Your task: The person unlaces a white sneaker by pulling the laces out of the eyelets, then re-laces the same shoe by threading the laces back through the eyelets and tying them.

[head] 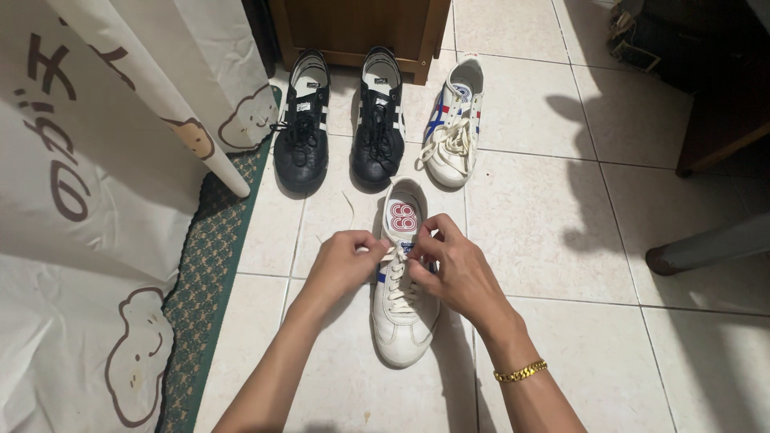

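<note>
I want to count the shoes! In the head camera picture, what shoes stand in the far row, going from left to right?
Left black leather sneaker with white stripes → second black leather sneaker with white stripes → white leather sneaker with red and blue stripes.

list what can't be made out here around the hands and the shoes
- Head view: the lace knot on the white sneaker is hidden by the left hand and right hand.
- The wooden cabinet is cut off by the top edge.
- The dark object at right is cut off by the frame edge; its kind is unclear.
- Small labels inside the black sneakers are too small to tell.
</note>
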